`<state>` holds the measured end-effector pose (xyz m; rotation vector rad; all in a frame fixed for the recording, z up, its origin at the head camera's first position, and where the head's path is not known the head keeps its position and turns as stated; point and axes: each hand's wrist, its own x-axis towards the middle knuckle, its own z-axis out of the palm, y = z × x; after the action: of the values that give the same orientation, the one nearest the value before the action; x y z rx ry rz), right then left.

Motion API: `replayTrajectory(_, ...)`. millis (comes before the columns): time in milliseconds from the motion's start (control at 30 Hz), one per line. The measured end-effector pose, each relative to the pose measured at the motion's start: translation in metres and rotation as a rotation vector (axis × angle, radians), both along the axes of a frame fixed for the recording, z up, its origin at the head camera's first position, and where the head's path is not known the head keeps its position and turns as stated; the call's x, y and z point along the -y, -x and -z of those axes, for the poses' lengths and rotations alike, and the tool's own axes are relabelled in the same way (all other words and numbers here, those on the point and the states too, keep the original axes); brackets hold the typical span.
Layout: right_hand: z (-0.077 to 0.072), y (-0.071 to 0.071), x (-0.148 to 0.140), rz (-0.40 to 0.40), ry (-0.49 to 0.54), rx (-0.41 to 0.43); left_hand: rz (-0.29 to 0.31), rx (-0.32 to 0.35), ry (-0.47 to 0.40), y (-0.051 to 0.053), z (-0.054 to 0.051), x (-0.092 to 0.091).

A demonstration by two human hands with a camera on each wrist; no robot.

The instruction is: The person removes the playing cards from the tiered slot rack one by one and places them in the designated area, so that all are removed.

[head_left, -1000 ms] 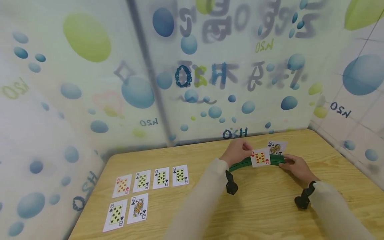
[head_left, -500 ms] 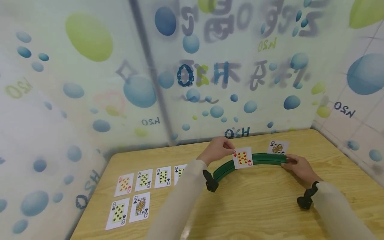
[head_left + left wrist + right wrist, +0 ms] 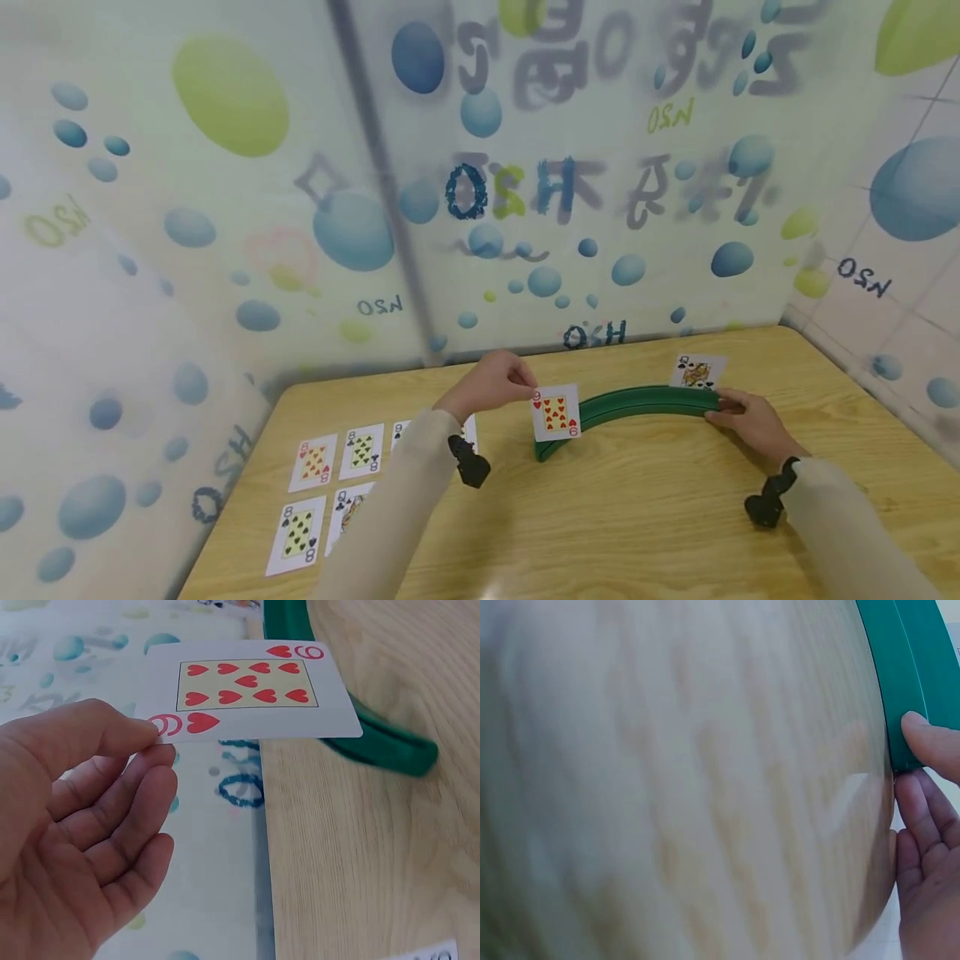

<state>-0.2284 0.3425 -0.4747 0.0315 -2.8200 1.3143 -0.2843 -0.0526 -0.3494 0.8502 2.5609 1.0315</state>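
Note:
Between thumb and forefinger, my left hand (image 3: 489,387) pinches the nine of hearts (image 3: 555,413) by one corner, face showing. In the head view the card overlaps the left part of a curved green card holder (image 3: 652,402); whether they touch I cannot tell. The left wrist view shows the nine of hearts (image 3: 247,691) flat-on, the other fingers loosely curled below. My right hand (image 3: 756,427) holds the holder's right end, its thumb on the green surface in the right wrist view. A black-suited queen (image 3: 698,372) stands at the holder's right end, leaning back.
Left on the wooden table (image 3: 622,517) lie face-up cards in two rows, among them the eight of hearts (image 3: 313,462), eight of clubs (image 3: 362,451) and eight of spades (image 3: 297,535). My left sleeve (image 3: 390,517) hides some of them. A patterned wall (image 3: 525,275) borders the back.
My left hand has carried the nine of hearts leftward along the holder, from near the queen to the left end. The left sleeve now covers more laid-out cards. My right hand stays at the holder's end.

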Motion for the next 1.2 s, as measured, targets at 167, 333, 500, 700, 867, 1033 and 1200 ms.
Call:
replayTrajectory(167,0.002,0.0,0.0,-0.006,0.009,-0.005,0.005,0.0,0.012,-0.005,-0.003,0.023)
replayTrajectory(333,0.002,0.0,0.0,-0.007,0.002,-0.012,0.0,0.003,-0.006,-0.01,-0.003,0.043)
replayTrajectory(500,0.002,0.0,0.0,-0.003,-0.001,-0.019,-0.001,-0.001,-0.023,-0.014,-0.003,0.059)
replayTrajectory(700,0.002,0.0,0.0,-0.001,-0.005,-0.022,-0.02,0.002,-0.014,-0.018,-0.001,0.075)
replayTrajectory(867,0.002,0.001,-0.001,-0.001,-0.002,-0.015,-0.03,0.015,0.008,-0.022,-0.001,0.088)
replayTrajectory(1033,0.001,0.001,0.0,0.001,-0.004,-0.008,-0.017,0.003,0.032,-0.025,-0.001,0.099)
replayTrajectory(1200,-0.001,0.001,0.002,0.01,0.004,0.001,-0.023,-0.01,0.055,-0.028,-0.001,0.113)
